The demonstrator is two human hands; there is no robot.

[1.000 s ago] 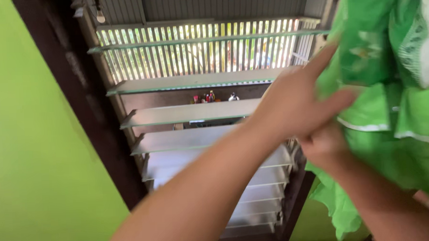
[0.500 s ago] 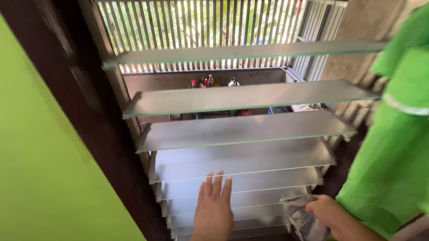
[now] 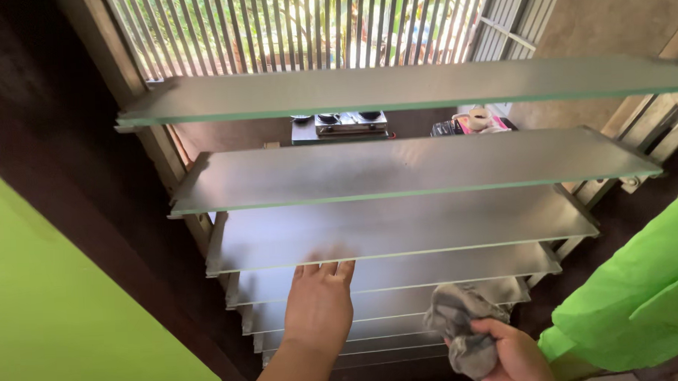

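Daylight enters from behind the vertical slats (image 3: 303,26) at the top of the frame; the gaps between them are overexposed. The frosted glass louvres (image 3: 398,166) carry a soft, even sheen without hard glare. The dark frame (image 3: 68,177) on the left lies in deep shadow. The green wall (image 3: 58,328) is evenly lit. The fingertips of the left hand (image 3: 320,304) show motion blur. The frame edges bow slightly from wide-angle distortion.

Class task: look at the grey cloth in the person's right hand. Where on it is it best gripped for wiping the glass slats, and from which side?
Probably the bunched lower end, from below and the near side. The right hand already closes on that end of the grey cloth, leaving loose folds lying up against a slat. The left hand has its fingers tucked under that slat's edge.
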